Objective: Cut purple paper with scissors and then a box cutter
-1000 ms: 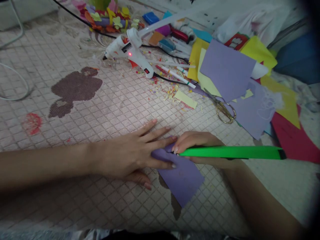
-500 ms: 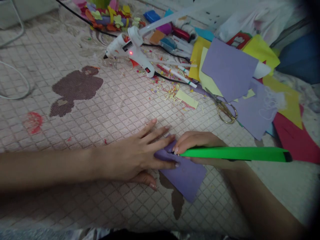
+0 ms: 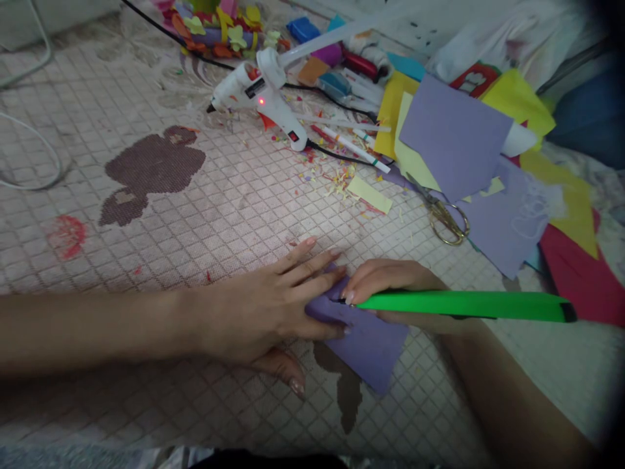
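My left hand (image 3: pixel 263 306) lies with fingers spread on a small purple craft sheet (image 3: pixel 371 352), holding it flat against the patterned cloth. Its thumb rests on the cloth beside the sheet. From the right, my right hand (image 3: pixel 390 280) grips a long green pen (image 3: pixel 459 305) close to its dark tip. That tip is on the sheet, just past my left fingers; any mark it leaves is too small to make out. The pen's black-ended back points right, over my right wrist. Part of the sheet is hidden under both hands.
Ahead stands a white glue gun (image 3: pixel 273 98) with a lit red light and a black cord. Gold-handled scissors (image 3: pixel 446 221) lie beside purple sheets (image 3: pixel 454 137) at the right. Paper scraps (image 3: pixel 342 182), a yellow strip (image 3: pixel 370 195) and a flower-decorated item (image 3: pixel 215 32) lie farther back.
The whole view has shifted slightly, with things appearing a little further right. My left thumb has moved a little toward me. Both hands keep their places on the sheet.
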Motion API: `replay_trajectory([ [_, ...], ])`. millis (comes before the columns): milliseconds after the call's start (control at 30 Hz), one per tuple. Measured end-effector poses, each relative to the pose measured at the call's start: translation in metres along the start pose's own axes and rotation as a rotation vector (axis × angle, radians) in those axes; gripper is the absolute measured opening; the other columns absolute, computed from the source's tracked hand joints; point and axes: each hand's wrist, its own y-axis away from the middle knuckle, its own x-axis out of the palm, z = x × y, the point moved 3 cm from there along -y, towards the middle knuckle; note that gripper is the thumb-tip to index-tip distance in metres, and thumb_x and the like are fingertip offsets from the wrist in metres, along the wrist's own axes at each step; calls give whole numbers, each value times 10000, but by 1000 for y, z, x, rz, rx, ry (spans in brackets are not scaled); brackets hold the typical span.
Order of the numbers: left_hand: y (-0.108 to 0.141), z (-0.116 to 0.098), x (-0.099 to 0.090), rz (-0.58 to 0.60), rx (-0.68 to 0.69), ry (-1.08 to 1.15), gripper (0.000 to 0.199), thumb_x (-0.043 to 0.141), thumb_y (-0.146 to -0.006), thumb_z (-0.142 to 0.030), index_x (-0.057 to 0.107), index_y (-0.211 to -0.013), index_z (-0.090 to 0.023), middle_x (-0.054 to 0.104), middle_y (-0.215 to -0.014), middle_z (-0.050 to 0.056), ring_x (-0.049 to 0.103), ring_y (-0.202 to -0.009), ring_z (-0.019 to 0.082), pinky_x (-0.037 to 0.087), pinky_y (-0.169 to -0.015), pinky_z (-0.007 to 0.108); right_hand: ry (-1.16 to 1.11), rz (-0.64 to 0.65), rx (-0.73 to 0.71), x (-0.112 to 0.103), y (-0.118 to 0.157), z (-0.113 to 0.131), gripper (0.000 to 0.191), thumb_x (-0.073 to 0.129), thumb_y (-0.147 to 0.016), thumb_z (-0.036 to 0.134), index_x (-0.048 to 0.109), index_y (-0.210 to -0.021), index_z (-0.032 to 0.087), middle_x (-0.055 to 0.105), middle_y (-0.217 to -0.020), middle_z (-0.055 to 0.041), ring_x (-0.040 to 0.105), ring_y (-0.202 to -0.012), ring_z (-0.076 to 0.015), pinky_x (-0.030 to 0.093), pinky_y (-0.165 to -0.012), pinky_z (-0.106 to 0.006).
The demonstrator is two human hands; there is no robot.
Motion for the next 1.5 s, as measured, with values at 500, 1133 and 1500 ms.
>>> replay_trajectory([
  [500, 1, 1, 2, 1, 20, -25, 619, 519, -815, -621, 491, -1322, -267, 332, -1464, 174, 204, -1383, 402, 196, -1088, 603, -5, 11, 15, -1, 3, -3, 238, 600, -870, 293, 659, -1063, 166, 687, -1013, -75, 620, -992, -172, 484, -860, -300],
  [1133, -2, 2, 3, 18, -13, 84, 566, 570, -804, -582, 536, -1272, -266, 237, -1512, 161, 178, -1399, 369, 212, -1113, 554, 9, 14, -1, -1, 1, -1, 237, 592, -874, 309, 662, -1053, 169, 691, -993, -70, 622, -976, -173, 480, -869, -317],
  [1500, -2, -2, 2, -26, -47, -31, 522, 529, -821, -596, 539, -1257, -308, 352, -1455, 135, 266, -1372, 347, 229, -1101, 557, 100, 12, 11, 0, -4, 9, 218, 566, -891, 319, 672, -1007, 168, 696, -972, -74, 641, -948, -147, 495, -845, -276],
])
